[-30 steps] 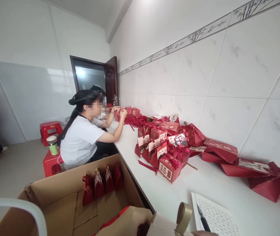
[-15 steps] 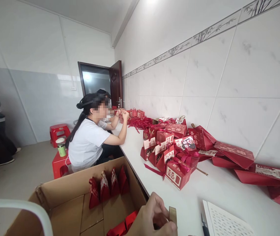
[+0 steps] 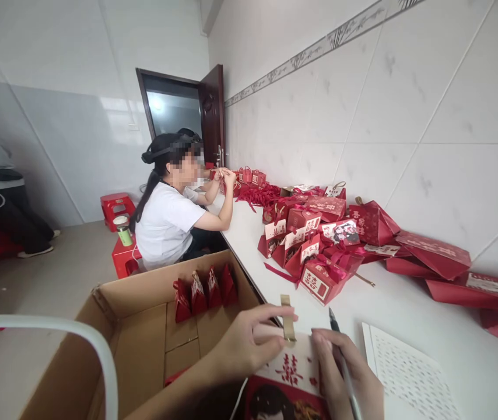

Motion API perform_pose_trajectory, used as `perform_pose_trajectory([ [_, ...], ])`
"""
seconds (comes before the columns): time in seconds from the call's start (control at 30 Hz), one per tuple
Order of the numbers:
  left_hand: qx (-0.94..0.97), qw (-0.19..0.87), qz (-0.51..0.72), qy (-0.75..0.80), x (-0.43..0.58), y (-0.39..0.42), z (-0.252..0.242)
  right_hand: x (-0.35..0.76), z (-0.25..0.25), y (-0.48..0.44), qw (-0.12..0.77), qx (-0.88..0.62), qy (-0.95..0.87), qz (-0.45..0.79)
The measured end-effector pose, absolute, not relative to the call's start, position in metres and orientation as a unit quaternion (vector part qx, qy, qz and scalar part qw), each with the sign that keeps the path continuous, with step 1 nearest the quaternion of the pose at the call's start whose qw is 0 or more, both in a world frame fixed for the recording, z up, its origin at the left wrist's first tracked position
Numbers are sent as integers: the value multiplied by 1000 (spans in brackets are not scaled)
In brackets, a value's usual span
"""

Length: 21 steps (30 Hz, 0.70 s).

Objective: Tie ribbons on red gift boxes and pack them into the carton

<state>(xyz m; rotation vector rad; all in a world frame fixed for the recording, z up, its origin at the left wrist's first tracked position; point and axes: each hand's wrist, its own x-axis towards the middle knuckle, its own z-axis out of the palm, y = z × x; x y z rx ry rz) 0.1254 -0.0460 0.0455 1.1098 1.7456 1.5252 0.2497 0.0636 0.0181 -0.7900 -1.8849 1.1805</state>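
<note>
My left hand (image 3: 246, 344) grips the top of a red-and-white gift box (image 3: 290, 382) low in the view, its fingers close around the upper edge beside a gold ribbon loop (image 3: 287, 321). Red double-happiness lettering and a cartoon figure show on the box's front; its lower part runs out of the frame. My right hand (image 3: 354, 379) is closed around a pen (image 3: 346, 373), tip pointing up and away. The right fingertips also touch the box's right edge.
A cardboard carton (image 3: 139, 332) on my left holds several small red boxes (image 3: 205, 294). Red gift boxes (image 3: 323, 280) crowd the white table (image 3: 258, 256). A printed sheet (image 3: 410, 373) lies at right. A co-worker (image 3: 170, 216) sits farther along; a white curved tube (image 3: 95, 344) is near left.
My left hand has risen, bringing the gift box into view. My right hand with the pen has come in at the box's right side. The camera has tilted down slightly.
</note>
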Motion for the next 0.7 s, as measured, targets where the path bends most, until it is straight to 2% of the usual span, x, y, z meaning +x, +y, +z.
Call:
perform_pose_trajectory([
  [0.13, 362, 266, 580, 680, 113, -53, 47, 231, 31, 65, 356, -252, -767, 471],
  [0.4, 397, 186, 580, 686, 101, -64, 52, 209, 42, 60, 310, -167, -751, 559],
  [0.7, 401, 206, 607, 655, 100, -64, 50, 202, 41, 60, 304, -179, -745, 566],
])
